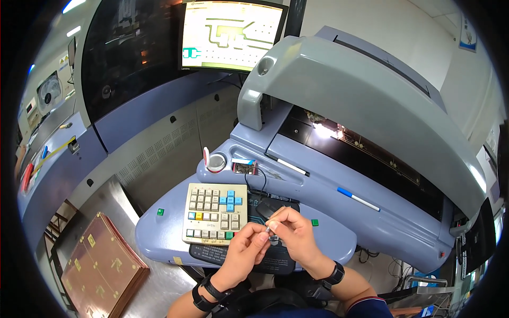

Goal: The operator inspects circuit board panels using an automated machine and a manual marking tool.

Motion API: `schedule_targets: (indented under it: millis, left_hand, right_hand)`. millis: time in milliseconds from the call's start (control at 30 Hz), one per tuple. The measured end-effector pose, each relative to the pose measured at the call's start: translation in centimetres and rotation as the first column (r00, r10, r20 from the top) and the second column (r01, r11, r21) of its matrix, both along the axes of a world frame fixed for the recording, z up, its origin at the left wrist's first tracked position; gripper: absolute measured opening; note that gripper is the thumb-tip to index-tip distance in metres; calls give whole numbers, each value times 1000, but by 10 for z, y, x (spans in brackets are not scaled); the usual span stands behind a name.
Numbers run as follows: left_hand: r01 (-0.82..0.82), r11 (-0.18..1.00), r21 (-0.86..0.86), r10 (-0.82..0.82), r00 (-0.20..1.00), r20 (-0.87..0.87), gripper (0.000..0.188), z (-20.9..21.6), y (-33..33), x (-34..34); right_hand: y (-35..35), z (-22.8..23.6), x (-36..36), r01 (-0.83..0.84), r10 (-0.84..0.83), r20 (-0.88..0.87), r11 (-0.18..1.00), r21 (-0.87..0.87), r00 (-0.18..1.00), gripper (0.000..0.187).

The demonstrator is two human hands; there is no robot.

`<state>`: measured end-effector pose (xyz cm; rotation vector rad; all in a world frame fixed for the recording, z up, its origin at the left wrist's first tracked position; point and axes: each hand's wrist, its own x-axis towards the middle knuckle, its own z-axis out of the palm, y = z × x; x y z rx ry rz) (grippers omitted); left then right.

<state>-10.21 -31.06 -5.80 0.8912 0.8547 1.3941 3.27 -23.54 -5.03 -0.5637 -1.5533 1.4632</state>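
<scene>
My left hand (245, 250) and my right hand (295, 233) meet above the black mouse pad (278, 259), fingertips pinched together. Between them is a tiny shiny piece, too small to name, and both hands appear to grip it. Just behind my right fingers, a dark computer mouse (269, 206) rests on the pad, partly covered. A beige keypad (215, 213) with grey, blue, yellow and green keys lies to the left of my hands. Dark bands circle both wrists.
A grey machine hood (360, 79) arches over a lit bed on the right. Two markers (358, 200) (286, 165) lie on the blue-grey ledge. A round tin (216, 162) stands behind the keypad. Copper-coloured panels (103, 265) are stacked on a metal table at left. A monitor (230, 34) stands behind.
</scene>
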Motion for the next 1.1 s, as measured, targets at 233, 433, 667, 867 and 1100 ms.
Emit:
schedule_targets:
  millis: [233,433,667,867,1100]
  left_hand:
    - [370,915,-162,-273,861,429,21,-3,0,-4]
    - [365,909,-201,-301,909,288,20,-19,-21,-3]
    - [236,954,-182,-201,960,193,20,-39,-16,-9]
    - [237,959,-156,-204,958,201,20,-43,-14,-11]
    - [256,953,-162,-219,951,219,20,-45,-14,-11]
  right_hand:
    - [8,7,3,59,-80,-161,989,-132,984,7]
    - [76,40,12,268,-274,96,961,70,957,5]
    - [147,24,-7,-91,-669,524,569,817,527,8]
    - [156,21,-20,-169,-703,507,495,852,498,9]
    - [171,13,-38,-302,-527,447,340,890,723,18]
